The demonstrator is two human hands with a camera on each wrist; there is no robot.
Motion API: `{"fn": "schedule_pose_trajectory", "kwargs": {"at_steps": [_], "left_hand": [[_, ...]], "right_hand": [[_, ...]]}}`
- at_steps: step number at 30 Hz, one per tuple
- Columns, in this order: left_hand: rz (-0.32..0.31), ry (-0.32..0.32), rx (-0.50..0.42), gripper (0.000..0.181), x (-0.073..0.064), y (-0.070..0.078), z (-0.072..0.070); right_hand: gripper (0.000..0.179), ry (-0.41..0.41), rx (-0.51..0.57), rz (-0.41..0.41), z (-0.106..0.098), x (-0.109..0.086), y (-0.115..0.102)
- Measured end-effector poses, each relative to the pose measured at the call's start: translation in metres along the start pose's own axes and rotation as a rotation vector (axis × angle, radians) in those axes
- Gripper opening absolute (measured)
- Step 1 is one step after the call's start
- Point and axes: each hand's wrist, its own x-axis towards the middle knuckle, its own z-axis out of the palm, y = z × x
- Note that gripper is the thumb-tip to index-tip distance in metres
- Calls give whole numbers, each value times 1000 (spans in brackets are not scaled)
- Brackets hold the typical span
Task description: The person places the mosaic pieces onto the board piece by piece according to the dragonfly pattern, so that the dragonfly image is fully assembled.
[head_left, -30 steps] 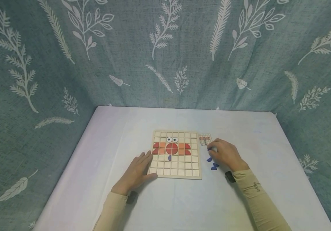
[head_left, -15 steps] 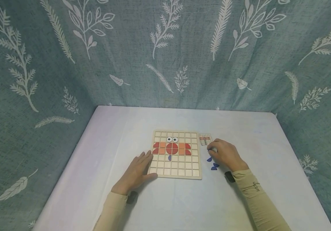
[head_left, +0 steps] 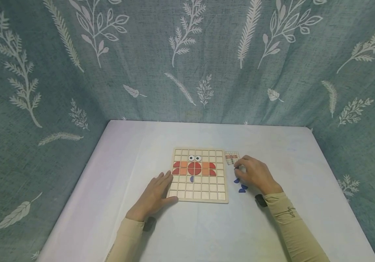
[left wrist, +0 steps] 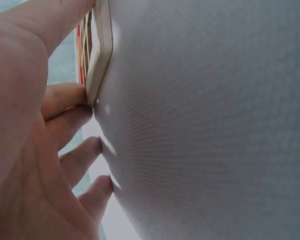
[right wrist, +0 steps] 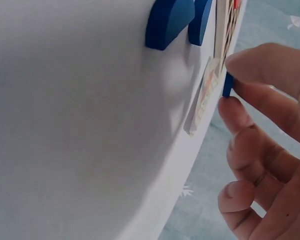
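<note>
A wooden grid board (head_left: 203,188) bears a crab-like picture of red quarter-round pieces (head_left: 194,168), orange squares (head_left: 183,168) and two eye discs (head_left: 195,158). One blue piece (head_left: 192,179) sits below the red circle. My left hand (head_left: 152,196) rests at the board's left edge, thumb by its near-left corner; the left wrist view has some fingertips on the tabletop. To the right of the board, my right hand (head_left: 256,175) pinches a small blue piece (right wrist: 228,85) between thumb and fingers, near a picture card (head_left: 231,158). Several loose blue half-round pieces (head_left: 242,190) lie below that hand.
The white tabletop (head_left: 135,145) reaches back to a blue-green curtain (head_left: 187,87) with a leaf print, which also hangs at both sides. Dark wrist-worn cameras sit at both cuffs.
The right hand's fingers have shifted very slightly over the blue piece. The left hand, board and loose pieces stay put, apart from a slight sway of the view.
</note>
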Motion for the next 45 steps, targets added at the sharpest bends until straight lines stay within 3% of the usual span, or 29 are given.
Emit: {"fn": "schedule_pose_trajectory", "kwargs": {"at_steps": [17, 26, 45], "left_hand": [[-14, -9, -9, 90, 0, -2, 1], [10, 24, -1, 88, 1, -2, 2], [-6, -2, -23, 86, 0, 0, 0]], "right_hand": [[14, 170, 30, -230, 6, 7, -13], [12, 160, 76, -290, 12, 10, -34], [8, 139, 114, -395, 25, 14, -69]]}}
